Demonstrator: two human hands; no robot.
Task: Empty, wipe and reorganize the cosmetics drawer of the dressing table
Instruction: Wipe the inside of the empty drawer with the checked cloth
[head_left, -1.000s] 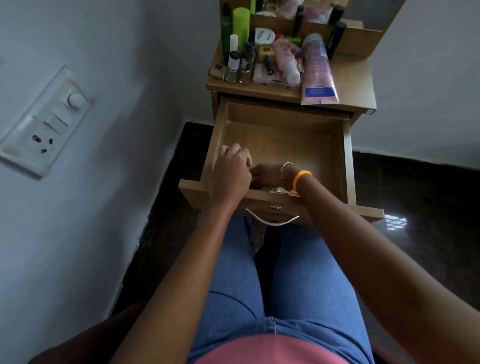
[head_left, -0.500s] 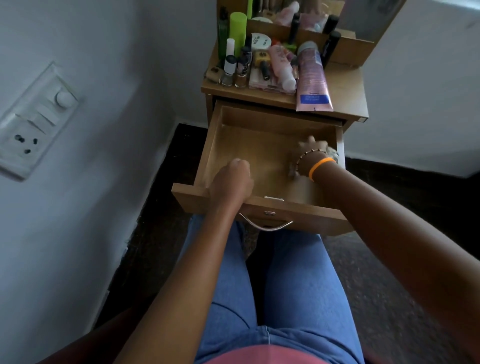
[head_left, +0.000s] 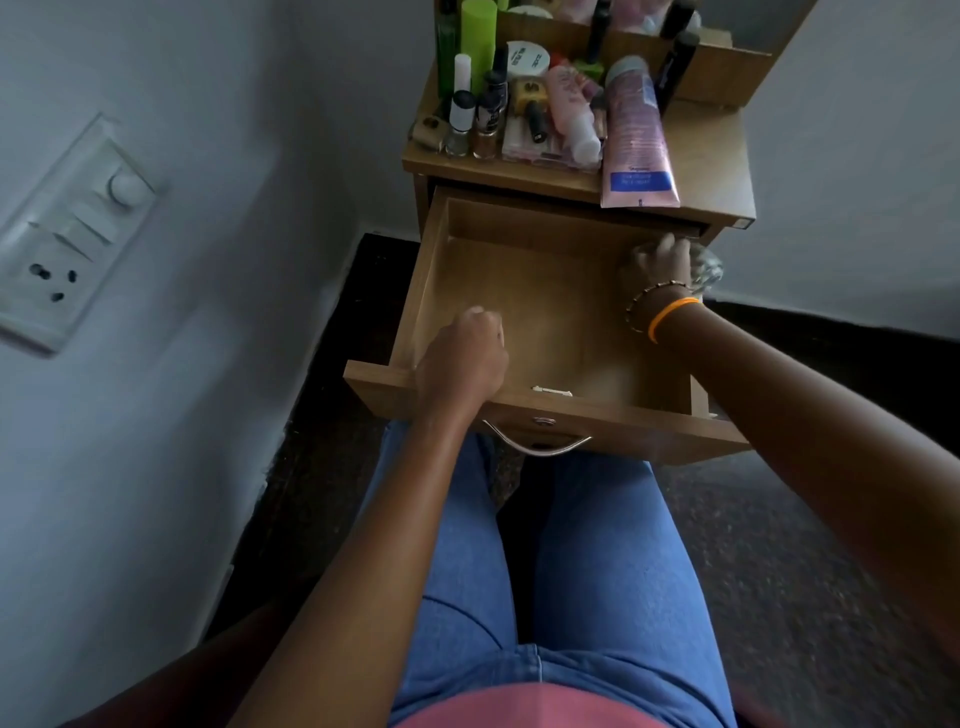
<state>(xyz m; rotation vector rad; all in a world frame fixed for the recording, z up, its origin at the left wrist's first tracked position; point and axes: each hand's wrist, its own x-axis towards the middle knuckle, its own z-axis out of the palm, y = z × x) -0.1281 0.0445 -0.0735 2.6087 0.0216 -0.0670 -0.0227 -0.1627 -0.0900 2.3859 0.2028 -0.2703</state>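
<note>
The wooden drawer (head_left: 540, 306) of the dressing table (head_left: 719, 156) is pulled out over my lap, and its inside is bare. My left hand (head_left: 462, 361) is curled into a fist just inside the front left corner, with nothing visible in it. My right hand (head_left: 658, 265) is at the drawer's far right corner and grips a crumpled pale wipe (head_left: 706, 267) against the right wall. The cosmetics stand and lie crowded on the tabletop: a large pink tube (head_left: 636, 140), a green bottle (head_left: 478, 36), nail polish bottles (head_left: 461, 122) and several more.
A curved metal handle (head_left: 535, 448) hangs on the drawer front above my jeans-clad legs (head_left: 582, 571). A white wall with a switch and socket plate (head_left: 72, 223) runs close on the left. Dark floor lies on both sides of the table.
My right hand has left my left hand at the drawer's front and swept with the wipe to the far right corner. My left hand stayed near the front left.
</note>
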